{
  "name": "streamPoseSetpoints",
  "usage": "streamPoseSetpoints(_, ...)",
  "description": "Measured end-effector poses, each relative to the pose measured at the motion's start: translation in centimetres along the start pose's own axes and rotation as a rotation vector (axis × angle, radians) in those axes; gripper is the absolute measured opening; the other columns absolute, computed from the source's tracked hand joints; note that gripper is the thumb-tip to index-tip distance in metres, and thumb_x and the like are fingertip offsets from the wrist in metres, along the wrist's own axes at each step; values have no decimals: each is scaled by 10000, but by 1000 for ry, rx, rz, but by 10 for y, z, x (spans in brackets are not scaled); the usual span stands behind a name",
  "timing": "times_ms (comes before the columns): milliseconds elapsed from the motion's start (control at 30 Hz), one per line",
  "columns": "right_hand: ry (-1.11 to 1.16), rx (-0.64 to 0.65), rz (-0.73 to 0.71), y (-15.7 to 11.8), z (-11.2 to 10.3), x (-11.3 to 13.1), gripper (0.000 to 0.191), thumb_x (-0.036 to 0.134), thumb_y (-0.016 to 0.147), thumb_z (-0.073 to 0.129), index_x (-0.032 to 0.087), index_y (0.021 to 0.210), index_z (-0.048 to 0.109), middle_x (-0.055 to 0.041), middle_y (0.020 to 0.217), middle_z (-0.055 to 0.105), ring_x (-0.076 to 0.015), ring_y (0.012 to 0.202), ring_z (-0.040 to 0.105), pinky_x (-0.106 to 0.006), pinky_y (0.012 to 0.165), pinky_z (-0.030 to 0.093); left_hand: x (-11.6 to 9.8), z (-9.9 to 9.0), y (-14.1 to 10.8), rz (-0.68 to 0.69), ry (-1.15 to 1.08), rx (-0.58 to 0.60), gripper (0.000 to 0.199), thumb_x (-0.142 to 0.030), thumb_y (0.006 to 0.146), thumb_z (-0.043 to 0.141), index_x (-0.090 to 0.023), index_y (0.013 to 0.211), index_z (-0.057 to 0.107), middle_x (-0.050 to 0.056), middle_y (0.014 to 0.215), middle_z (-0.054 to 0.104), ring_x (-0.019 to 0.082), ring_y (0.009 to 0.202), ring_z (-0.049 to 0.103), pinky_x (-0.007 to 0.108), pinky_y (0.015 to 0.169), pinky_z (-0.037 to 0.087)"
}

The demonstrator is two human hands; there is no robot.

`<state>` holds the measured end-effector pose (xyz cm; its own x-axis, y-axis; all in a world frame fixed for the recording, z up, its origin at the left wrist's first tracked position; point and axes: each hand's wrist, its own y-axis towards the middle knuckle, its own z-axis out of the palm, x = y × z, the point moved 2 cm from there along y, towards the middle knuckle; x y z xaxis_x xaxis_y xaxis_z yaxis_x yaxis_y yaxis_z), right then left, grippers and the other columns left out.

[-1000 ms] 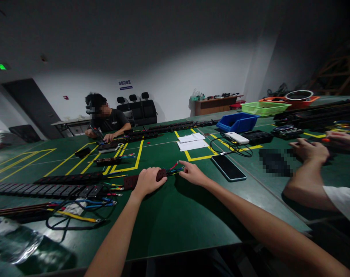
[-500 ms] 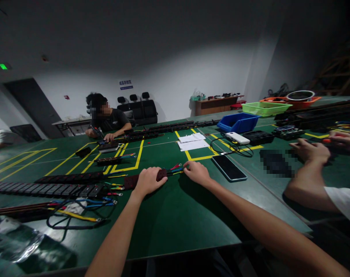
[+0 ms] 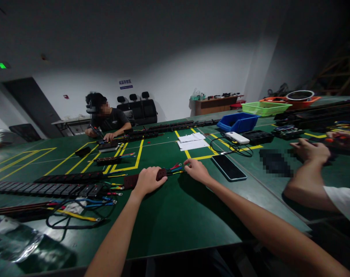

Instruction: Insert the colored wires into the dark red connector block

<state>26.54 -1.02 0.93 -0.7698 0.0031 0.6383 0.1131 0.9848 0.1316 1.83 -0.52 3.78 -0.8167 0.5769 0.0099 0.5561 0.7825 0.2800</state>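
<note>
My left hand (image 3: 149, 182) is closed over a dark red perforated strip (image 3: 131, 181) that lies on the green table. Out of the strip's right end come short red, blue and yellow-green wires (image 3: 174, 169) with metal lugs. At the wire tips is my right hand (image 3: 197, 170), its fingers curled together; whether a lug is pinched between them is too small to tell. A smartphone (image 3: 229, 167) lies just right of that hand.
Long black strips (image 3: 62, 189) with coloured leads and a clear plastic bottle (image 3: 27, 246) lie on the left. White papers (image 3: 192, 142), a power bank (image 3: 237, 137) and a blue bin (image 3: 237, 122) lie beyond. A co-worker's hands (image 3: 312, 150) are at right; another person (image 3: 111, 121) works across.
My right hand's fingertips have shifted slightly right and rearranged at the wire tips. The left hand stays on the dark red strip.
</note>
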Motion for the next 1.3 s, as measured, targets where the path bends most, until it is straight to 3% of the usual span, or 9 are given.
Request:
streamPoseSetpoints(267, -241, 24, -36, -4, 0, 1, 219, 332, 876, 564, 254, 975, 743, -68, 949, 741, -232, 862, 675, -278, 662, 412, -2, -3, -1, -1, 8, 7, 462, -610, 916, 497, -208, 1092, 641, 87, 1022, 702, 256, 934, 636, 356, 791, 429)
streamPoseSetpoints(467, -220, 14, -63, -4, -2, 3, 203, 322, 895, 554, 234, 942, 730, -56, 922, 734, -208, 849, 669, -261, 645, 390, -2, -2, 0, -10, -3, 12, 465, -607, 913, 501, -209, 1108, 640, 93, 1044, 704, 258, 960, 634, 361, 822, 431)
streamPoseSetpoints(667, -188, 8, -59, -9, 0, 8, 282, 325, 897, 555, 235, 1141, 664, -52, 919, 729, -208, 836, 660, -267, 656, 396, 0, 0, 1, 1, 3, 4, 461, -607, 913, 503, -207, 1101, 637, 85, 1029, 705, 257, 933, 637, 356, 791, 423)
streamPoseSetpoints(833, -252, 54, -91, -9, 1, 6, 205, 318, 892, 553, 250, 1006, 709, -49, 926, 733, -214, 837, 670, -267, 631, 374, 0, 0, 0, 18, 5, -10, 458, -599, 922, 495, -203, 1106, 633, 83, 1029, 703, 257, 933, 637, 354, 781, 421)
streamPoseSetpoints(1067, -249, 30, -91, -7, 2, 4, 242, 356, 898, 558, 249, 1083, 671, -44, 907, 735, -208, 803, 670, -259, 606, 356, 0, 0, -1, 15, 1, -9, 470, -605, 924, 492, -198, 1109, 637, 88, 1021, 704, 256, 928, 640, 360, 792, 427)
streamPoseSetpoints(1300, -298, 52, -115, -7, 3, 4, 231, 377, 923, 517, 242, 932, 704, -47, 904, 733, -201, 805, 669, -253, 606, 339, -1, -1, 0, 9, 32, -9, 459, -587, 924, 496, -191, 1107, 637, 88, 1043, 703, 262, 950, 642, 364, 798, 433)
